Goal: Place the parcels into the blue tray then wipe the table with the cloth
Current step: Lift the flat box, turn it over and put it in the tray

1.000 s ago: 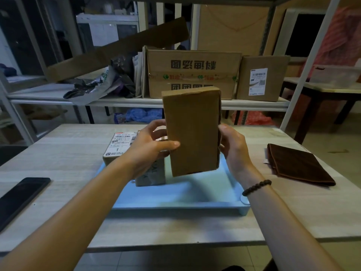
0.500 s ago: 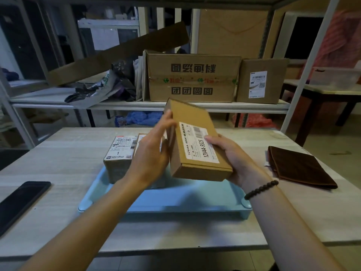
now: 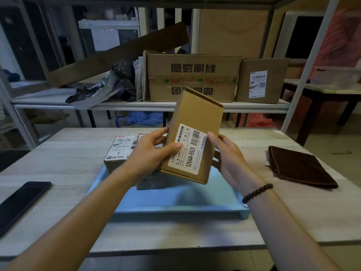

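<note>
Fingers point(image 3: 175, 146) of left hand point(image 3: 148, 153) and right hand point(image 3: 228, 159) are gripping the labelled parcel point(image 3: 193, 133) by its sides, tilting it over the blue tray point(image 3: 175, 200), probably aiming beside the parcels point(image 3: 119, 151) inside.

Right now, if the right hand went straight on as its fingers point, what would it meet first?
The labelled parcel, which the right hand holds; its fingertips seem hidden behind it.
</note>
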`<state>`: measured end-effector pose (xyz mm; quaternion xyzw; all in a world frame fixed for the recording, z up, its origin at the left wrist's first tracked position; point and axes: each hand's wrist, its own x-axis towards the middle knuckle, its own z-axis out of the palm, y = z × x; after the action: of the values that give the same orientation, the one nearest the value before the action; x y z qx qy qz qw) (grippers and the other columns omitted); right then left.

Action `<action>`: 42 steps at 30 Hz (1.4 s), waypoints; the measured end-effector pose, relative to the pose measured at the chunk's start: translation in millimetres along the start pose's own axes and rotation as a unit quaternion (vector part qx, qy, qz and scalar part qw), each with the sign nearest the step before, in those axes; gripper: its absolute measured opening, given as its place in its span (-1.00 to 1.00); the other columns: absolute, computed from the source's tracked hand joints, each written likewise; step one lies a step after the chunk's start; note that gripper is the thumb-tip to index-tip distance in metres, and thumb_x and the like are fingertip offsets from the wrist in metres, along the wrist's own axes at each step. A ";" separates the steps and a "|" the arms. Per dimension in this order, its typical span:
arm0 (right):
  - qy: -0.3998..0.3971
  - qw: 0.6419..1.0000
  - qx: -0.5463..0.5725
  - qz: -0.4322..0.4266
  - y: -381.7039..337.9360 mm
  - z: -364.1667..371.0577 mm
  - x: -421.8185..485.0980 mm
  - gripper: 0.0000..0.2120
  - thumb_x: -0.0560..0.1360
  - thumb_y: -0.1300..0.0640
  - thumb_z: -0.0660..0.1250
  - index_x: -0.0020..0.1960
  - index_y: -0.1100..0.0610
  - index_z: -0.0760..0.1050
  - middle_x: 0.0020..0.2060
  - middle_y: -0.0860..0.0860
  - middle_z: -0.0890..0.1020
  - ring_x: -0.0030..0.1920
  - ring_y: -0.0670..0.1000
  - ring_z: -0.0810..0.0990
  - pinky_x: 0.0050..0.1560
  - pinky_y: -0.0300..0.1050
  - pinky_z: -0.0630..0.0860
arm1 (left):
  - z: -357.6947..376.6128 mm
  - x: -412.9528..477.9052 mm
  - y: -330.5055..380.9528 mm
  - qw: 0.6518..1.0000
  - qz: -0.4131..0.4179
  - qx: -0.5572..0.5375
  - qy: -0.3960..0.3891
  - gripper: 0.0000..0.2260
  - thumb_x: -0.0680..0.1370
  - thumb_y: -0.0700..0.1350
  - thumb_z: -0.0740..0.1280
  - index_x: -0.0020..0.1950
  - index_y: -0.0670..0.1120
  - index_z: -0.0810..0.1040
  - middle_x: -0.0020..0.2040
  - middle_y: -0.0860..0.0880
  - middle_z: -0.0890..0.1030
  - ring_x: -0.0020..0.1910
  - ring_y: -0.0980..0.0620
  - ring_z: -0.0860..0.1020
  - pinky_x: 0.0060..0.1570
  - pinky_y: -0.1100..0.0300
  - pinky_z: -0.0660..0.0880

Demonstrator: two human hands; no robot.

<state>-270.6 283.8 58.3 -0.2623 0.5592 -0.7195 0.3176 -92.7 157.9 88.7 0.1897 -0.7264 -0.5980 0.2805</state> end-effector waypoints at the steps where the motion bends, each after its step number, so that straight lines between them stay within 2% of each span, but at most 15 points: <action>1: 0.002 1.000 0.000 0.007 0.8 0.5 0.8 -0.61 0.60 -0.13 0.33 0.33 0.07 0.53 0.15 0.02 0.71 0.25 0.13 0.62 0.17 0.11 0.56 | 1.6 -0.3 1.1 0.999 0.024 0.018 0.017 -0.52 0.48 -0.15 0.50 0.38 0.03 0.51 0.17 -0.03 0.68 0.03 -0.02 0.71 -0.03 -0.04 0.67; 3: -0.008 1.000 0.006 0.030 3.7 1.3 0.7 -0.52 0.58 -0.26 0.27 0.35 0.01 0.53 0.20 0.00 0.69 0.27 0.10 0.60 0.30 0.19 0.52 | 5.8 -1.1 2.2 0.991 0.091 0.086 0.041 -0.47 0.45 -0.08 0.54 0.41 0.01 0.51 0.17 0.01 0.67 0.03 0.02 0.70 -0.03 -0.04 0.67; 6: -0.028 0.996 0.063 0.056 8.0 3.6 -1.9 -0.44 0.57 -0.36 0.16 0.39 -0.05 0.52 0.26 0.02 0.65 0.28 0.11 0.61 0.33 0.23 0.50 | 13.3 -4.1 1.8 0.946 0.201 0.238 0.094 -0.38 0.41 0.04 0.54 0.45 0.04 0.46 0.21 0.05 0.64 0.11 0.09 0.62 0.05 0.02 0.62; 12: -0.050 0.957 0.278 0.062 9.0 7.2 -4.5 -0.45 0.63 -0.24 0.08 0.38 0.09 0.53 0.27 0.12 0.66 0.25 0.26 0.64 0.36 0.28 0.45 | 25.5 -6.7 4.5 0.833 0.353 0.406 0.128 -0.32 0.38 -0.05 0.52 0.46 0.03 0.36 0.22 0.05 0.64 0.02 -0.07 0.62 -0.03 0.00 0.58; 17: -0.061 0.935 0.344 0.061 10.2 7.7 -6.5 -0.51 0.60 -0.18 0.13 0.32 0.09 0.56 0.26 0.14 0.64 0.30 0.27 0.60 0.40 0.25 0.42 | 25.1 -1.8 0.6 0.796 0.390 0.447 0.123 -0.30 0.36 -0.15 0.56 0.45 -0.03 0.36 0.23 -0.01 0.64 0.16 -0.02 0.52 0.18 0.07 0.34; 19: -0.054 0.940 0.334 0.052 11.5 7.7 -5.4 -0.50 0.60 -0.22 0.11 0.28 0.09 0.57 0.24 0.13 0.66 0.32 0.24 0.58 0.42 0.25 0.39 | 25.8 -3.6 1.9 0.815 0.379 0.422 0.121 -0.32 0.38 -0.15 0.55 0.45 0.00 0.36 0.23 0.04 0.62 0.17 -0.01 0.52 0.16 0.03 0.39; 22: -0.051 0.951 0.305 0.028 11.2 8.0 -4.5 -0.41 0.61 -0.30 0.04 0.30 0.12 0.54 0.25 0.11 0.65 0.37 0.15 0.54 0.45 0.22 0.35 | 26.9 -7.1 11.2 0.933 0.260 0.218 0.119 -0.35 0.42 -0.11 0.55 0.42 0.13 0.34 0.21 0.15 0.60 0.18 0.10 0.56 0.09 0.06 0.56; 24: -0.065 0.967 0.247 0.012 8.4 9.8 -7.6 -0.35 0.62 -0.34 0.01 0.39 0.10 0.52 0.28 0.13 0.64 0.36 0.15 0.55 0.43 0.21 0.39 | 25.8 -6.5 20.0 0.985 0.133 0.036 0.108 -0.31 0.41 -0.06 0.56 0.45 0.13 0.30 0.24 0.07 0.61 0.17 0.11 0.61 0.03 0.05 0.64; 28: -0.081 0.985 0.152 -0.023 2.0 15.0 -17.0 -0.53 0.64 -0.18 0.15 0.40 0.05 0.52 0.26 0.11 0.67 0.30 0.15 0.62 0.35 0.21 0.49 | 22.9 0.5 22.9 0.982 0.014 -0.159 0.098 -0.41 0.47 -0.14 0.48 0.44 0.01 0.33 0.22 -0.08 0.65 0.04 -0.03 0.70 -0.14 0.07 0.66; 31: -0.071 0.992 0.102 -0.031 2.1 16.0 -18.6 -0.62 0.62 -0.07 0.26 0.39 0.03 0.53 0.24 0.09 0.68 0.28 0.14 0.63 0.31 0.18 0.54 | 20.9 4.0 19.7 0.980 -0.013 -0.175 0.090 -0.53 0.54 -0.13 0.42 0.42 -0.01 0.38 0.16 -0.09 0.69 -0.02 -0.03 0.72 -0.27 0.17 0.63; 33: -0.061 0.993 0.094 -0.029 1.8 17.9 -19.5 -0.64 0.63 -0.05 0.28 0.38 0.03 0.54 0.22 0.08 0.69 0.25 0.13 0.65 0.27 0.18 0.57 | 19.4 6.9 14.2 0.984 -0.017 -0.155 0.086 -0.55 0.57 -0.11 0.40 0.45 -0.02 0.39 0.14 -0.06 0.70 0.00 -0.01 0.71 -0.25 0.20 0.63; 36: -0.008 0.996 0.078 -0.043 1.4 22.4 -20.1 -0.64 0.61 -0.05 0.33 0.36 0.03 0.55 0.17 0.05 0.71 0.21 0.14 0.67 0.20 0.19 0.62 | 18.5 6.2 9.2 0.995 0.016 -0.024 0.092 -0.53 0.59 -0.10 0.39 0.48 0.09 0.38 0.35 0.08 0.57 0.25 0.05 0.58 0.14 0.08 0.60; 38: 0.012 0.995 0.076 -0.058 1.3 25.7 -21.4 -0.60 0.58 -0.07 0.36 0.38 0.02 0.51 0.17 0.03 0.71 0.21 0.13 0.66 0.20 0.18 0.62 | 20.8 0.6 11.1 0.996 0.044 0.068 0.049 -0.60 0.58 -0.07 0.40 0.35 0.27 0.44 0.25 0.26 0.57 0.27 0.21 0.53 0.27 0.11 0.51; 40: -0.015 0.995 0.076 -0.067 0.7 28.0 -24.1 -0.47 0.54 -0.17 0.31 0.45 0.01 0.45 0.25 0.02 0.67 0.26 0.10 0.64 0.27 0.17 0.58 | 28.7 -5.8 16.7 0.991 0.053 0.120 -0.003 -0.64 0.55 0.03 0.42 0.28 0.28 0.40 0.13 0.32 0.55 0.11 0.37 0.54 0.03 0.47 0.48; 42: -0.057 0.993 0.094 -0.052 -2.1 31.8 -27.9 -0.40 0.55 -0.26 0.17 0.49 0.02 0.41 0.31 0.03 0.64 0.30 0.08 0.62 0.35 0.13 0.52 | 34.2 -7.4 21.7 0.993 0.044 0.107 -0.022 -0.52 0.49 0.11 0.46 0.28 0.30 0.26 0.06 0.38 0.47 0.00 0.43 0.50 -0.19 0.56 0.42</action>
<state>-229.3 284.8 67.3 -0.3008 0.4560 -0.7681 0.3340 -107.4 193.1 104.1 0.1728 -0.8003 -0.5075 0.2685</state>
